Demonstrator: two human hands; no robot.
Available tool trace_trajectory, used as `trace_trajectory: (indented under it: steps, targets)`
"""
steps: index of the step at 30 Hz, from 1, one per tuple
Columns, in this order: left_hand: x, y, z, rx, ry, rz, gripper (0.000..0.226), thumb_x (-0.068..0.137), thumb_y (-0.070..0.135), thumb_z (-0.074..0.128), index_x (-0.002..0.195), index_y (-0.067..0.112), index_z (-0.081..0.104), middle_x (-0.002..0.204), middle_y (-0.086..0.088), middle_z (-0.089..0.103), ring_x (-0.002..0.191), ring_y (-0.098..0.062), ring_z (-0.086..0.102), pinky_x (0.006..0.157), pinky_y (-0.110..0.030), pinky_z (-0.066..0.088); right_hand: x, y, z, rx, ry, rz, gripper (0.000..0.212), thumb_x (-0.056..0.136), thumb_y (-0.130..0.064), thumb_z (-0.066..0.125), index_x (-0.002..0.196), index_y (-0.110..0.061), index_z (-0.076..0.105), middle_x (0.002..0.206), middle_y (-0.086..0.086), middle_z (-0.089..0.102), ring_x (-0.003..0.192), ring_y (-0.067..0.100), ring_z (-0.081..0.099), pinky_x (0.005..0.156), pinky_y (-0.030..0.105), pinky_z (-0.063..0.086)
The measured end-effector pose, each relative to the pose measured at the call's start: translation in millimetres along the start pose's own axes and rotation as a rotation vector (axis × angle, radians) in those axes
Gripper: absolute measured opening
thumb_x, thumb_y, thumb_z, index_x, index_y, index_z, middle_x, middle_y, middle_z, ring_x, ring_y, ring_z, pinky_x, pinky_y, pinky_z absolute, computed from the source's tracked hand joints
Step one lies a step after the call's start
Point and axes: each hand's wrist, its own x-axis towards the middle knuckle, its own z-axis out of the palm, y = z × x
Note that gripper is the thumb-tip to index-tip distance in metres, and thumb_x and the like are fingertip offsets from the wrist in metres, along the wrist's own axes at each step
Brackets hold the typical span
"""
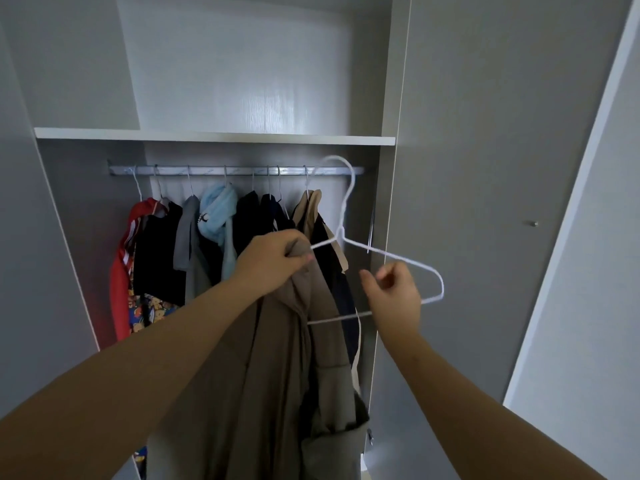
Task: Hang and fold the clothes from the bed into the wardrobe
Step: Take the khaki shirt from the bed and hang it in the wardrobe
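Left hand grips khaki garment, hanger hook upward

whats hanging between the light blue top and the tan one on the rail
Head view: dark garments, black or navy, on their own hangers, fill the stretch between the light blue top and the tan garment.

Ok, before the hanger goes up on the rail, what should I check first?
1. Left hand grip on the taupe garment: ok; it grips the fabric together with the white hanger at its left end.
2. Right hand on the hanger: cannot tell; fingers curl by the wire, contact unclear.
3. Garment seated on the hanger: not ok; it hangs bunched from the left hand.
4. Hook over the rail: cannot tell; it shows near the right end.
5. Free rail space: ok, at the right end.
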Motion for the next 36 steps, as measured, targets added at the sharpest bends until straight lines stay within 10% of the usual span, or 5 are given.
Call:
trace_trajectory:
  steps: [8,13,20,28,36]
  targets:
    - [16.3,13.0,-28.8,-0.178,0.167,0.030,0.006,0.083,0.024,0.067,0.088,0.028,0.065,0.091,0.000,0.068,0.089,-0.013,0.061,0.078,-0.022,0.046,-21.7,48.5,16.5,-0.262,-0.609,0.316,0.034,0.076,-0.039,0.072,0.092,-0.023,0.048,0.089,-0.006,0.054,0.078,0.009,0.051,0.061,0.019,0.038]
    - [16.8,18.6,-41.1,-0.207,0.226,0.072,0.009,0.082,0.022,0.069,0.090,0.025,0.066,0.085,0.005,0.065,0.082,-0.007,0.059,0.078,-0.015,0.047,-33.3,67.9,28.5,-0.621,-0.916,0.408,0.053,0.080,-0.042,0.064,0.124,-0.017,0.051,0.122,0.004,0.057,0.111,0.021,0.053,0.093,0.026,0.041]
    - [10.1,5.6,-69.3,-0.119,0.291,0.128,0.009,0.084,0.016,0.067,0.093,0.017,0.066,0.083,0.010,0.061,0.074,0.011,0.053,0.071,0.002,0.039,-21.2,69.5,38.1,-0.582,-0.607,0.421,0.031,0.093,-0.006,0.041,0.119,-0.012,0.057,0.132,0.017,0.046,0.124,0.031,0.043,0.106,0.042,0.036]
    - [-8.8,-36.8,-106.8,0.127,0.326,0.173,0.009,0.084,0.012,0.067,0.091,0.018,0.068,0.082,0.008,0.065,0.075,0.004,0.059,0.073,-0.006,0.040,22.4,31.9,29.5,0.532,-0.246,0.691,0.020,0.095,0.001,0.039,0.088,-0.012,0.052,0.077,0.014,0.055,0.065,0.027,0.053,0.044,0.028,0.050]
    - [-28.9,-71.7,-126.1,0.485,0.371,0.343,0.038,0.082,0.037,0.050,0.087,0.008,0.073,0.077,-0.010,0.072,0.068,-0.024,0.069,0.063,-0.031,0.050,49.4,32.6,14.8,0.354,-0.087,0.731,0.018,0.089,0.005,0.052,0.104,-0.002,0.059,0.074,0.016,0.054,0.064,0.026,0.051,0.074,0.042,0.049]
